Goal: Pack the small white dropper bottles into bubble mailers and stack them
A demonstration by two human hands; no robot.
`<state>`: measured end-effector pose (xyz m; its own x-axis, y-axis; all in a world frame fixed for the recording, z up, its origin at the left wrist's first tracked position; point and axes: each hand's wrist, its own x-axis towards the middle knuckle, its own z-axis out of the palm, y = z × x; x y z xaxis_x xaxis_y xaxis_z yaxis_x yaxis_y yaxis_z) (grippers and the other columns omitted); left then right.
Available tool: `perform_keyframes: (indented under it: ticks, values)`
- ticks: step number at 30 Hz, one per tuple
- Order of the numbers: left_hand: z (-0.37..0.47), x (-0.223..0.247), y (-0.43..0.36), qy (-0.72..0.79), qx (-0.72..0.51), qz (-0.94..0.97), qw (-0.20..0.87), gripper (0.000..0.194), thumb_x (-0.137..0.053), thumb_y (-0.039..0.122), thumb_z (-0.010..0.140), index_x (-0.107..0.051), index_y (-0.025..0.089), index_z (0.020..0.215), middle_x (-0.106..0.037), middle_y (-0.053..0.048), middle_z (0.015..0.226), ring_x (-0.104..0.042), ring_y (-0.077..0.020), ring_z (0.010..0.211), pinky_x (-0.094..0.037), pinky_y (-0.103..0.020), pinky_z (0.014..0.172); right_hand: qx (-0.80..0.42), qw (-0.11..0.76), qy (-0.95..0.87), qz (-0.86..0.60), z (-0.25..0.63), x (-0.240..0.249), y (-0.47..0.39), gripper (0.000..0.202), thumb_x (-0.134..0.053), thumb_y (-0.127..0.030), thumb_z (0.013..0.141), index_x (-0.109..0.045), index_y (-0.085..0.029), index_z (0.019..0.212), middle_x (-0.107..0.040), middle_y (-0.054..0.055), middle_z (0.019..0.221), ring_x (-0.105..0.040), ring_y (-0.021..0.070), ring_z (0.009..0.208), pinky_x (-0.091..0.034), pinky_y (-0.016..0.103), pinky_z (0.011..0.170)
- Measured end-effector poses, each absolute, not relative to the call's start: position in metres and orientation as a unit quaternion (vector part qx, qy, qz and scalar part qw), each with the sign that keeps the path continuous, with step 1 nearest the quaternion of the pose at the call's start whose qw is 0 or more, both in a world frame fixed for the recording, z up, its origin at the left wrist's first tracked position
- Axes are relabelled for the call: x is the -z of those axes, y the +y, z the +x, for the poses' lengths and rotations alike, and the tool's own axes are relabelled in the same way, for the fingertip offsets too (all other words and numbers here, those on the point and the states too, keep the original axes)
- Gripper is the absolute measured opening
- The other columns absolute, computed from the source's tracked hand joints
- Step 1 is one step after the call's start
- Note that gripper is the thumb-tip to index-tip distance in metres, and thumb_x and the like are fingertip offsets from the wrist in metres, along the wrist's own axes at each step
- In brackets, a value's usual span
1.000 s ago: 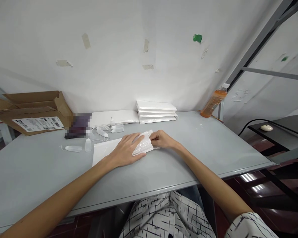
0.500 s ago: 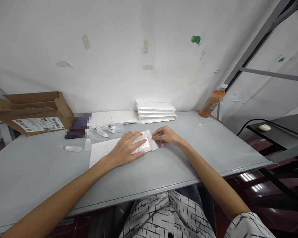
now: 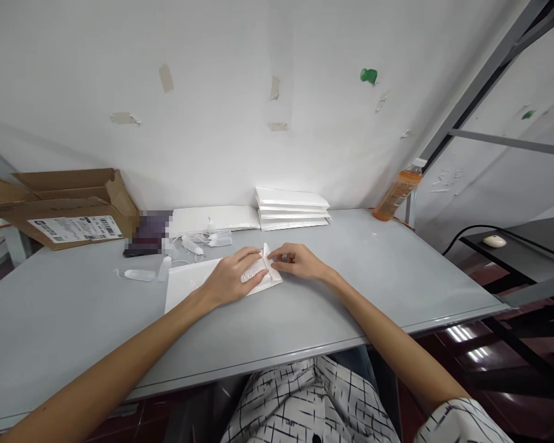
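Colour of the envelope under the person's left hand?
White; the envelope shows best in the head view, beside the left hand.

White mailer [image 3: 187,283], thin, long, smooth on the left part, lying flat on the tabletop [image 3: 351,264], long side running roughly left to right, right end angled slightly toward the back. Middle partly covered. Right part has a shiny, semi-clear section with bubble texture [image 3: 253,271]; cannot tell if it is one piece with the left part or a second piece on top. Far right end has a narrow white flap [image 3: 266,253], creased, top corner sticking up, partly hidden. Contents, if any, not visible.
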<state>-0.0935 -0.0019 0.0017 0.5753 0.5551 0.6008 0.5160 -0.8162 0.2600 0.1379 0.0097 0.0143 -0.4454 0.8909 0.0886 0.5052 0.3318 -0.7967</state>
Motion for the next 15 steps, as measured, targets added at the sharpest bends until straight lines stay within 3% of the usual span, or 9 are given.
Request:
perform_keyframes:
  ticks: [3, 7, 9, 12, 15]
  values:
    - [-0.095, -0.002, -0.002, 0.302, -0.362, 0.882, 0.018, 0.03, -0.052, 0.036, 0.096, -0.064, 0.016, 0.115, -0.067, -0.012, 0.118, -0.068, -0.0212, 0.1, -0.058, -0.035, 0.085, -0.273, 0.244, -0.813, -0.453, 0.134, -0.016, 0.005, 0.026, -0.067, -0.033, 0.085, -0.075, -0.022, 0.106, -0.062, 0.004, 0.096, -0.052, 0.0086, 0.064, -0.044, 0.028, 0.071]
    - [-0.096, -0.001, -0.005, 0.287, -0.305, 0.908, 0.002, 0.047, -0.057, 0.046, 0.092, -0.059, 0.014, 0.126, -0.063, -0.015, 0.128, -0.065, -0.0263, 0.111, -0.057, -0.04, 0.09, -0.226, 0.209, -0.844, -0.439, 0.136, -0.022, 0.0, 0.036, -0.072, -0.045, 0.08, -0.074, -0.026, 0.11, -0.06, 0.006, 0.117, -0.058, 0.0116, 0.073, -0.047, 0.033, 0.078]
    - [-0.095, -0.002, -0.006, 0.278, -0.266, 0.923, -0.004, 0.057, -0.061, 0.052, 0.087, -0.058, 0.014, 0.13, -0.062, -0.015, 0.131, -0.061, -0.0297, 0.118, -0.054, -0.045, 0.096, -0.214, 0.192, -0.864, -0.414, 0.139, -0.025, -0.001, 0.052, -0.079, -0.051, 0.07, -0.071, -0.027, 0.116, -0.058, 0.008, 0.126, -0.062, 0.0202, 0.093, -0.048, 0.038, 0.087]
    - [-0.096, -0.003, -0.005, 0.275, -0.222, 0.935, 0.002, 0.063, -0.067, 0.053, 0.082, -0.057, 0.016, 0.131, -0.063, -0.013, 0.131, -0.06, -0.0314, 0.12, -0.051, -0.048, 0.101, -0.204, 0.162, -0.888, -0.377, 0.144, -0.026, -0.001, 0.075, -0.085, -0.05, 0.059, -0.064, -0.026, 0.128, -0.053, 0.011, 0.135, -0.052, 0.0306, 0.123, -0.045, 0.045, 0.1]
    - [-0.098, -0.006, -0.003, 0.282, -0.209, 0.936, 0.012, 0.052, -0.066, 0.041, 0.083, -0.059, 0.018, 0.129, -0.063, -0.011, 0.133, -0.06, -0.0295, 0.119, -0.05, -0.046, 0.101, -0.19, 0.166, -0.891, -0.378, 0.143, -0.023, -0.002, 0.063, -0.082, -0.04, 0.067, -0.065, -0.025, 0.126, -0.053, 0.012, 0.137, -0.05, 0.0301, 0.126, -0.046, 0.046, 0.101]
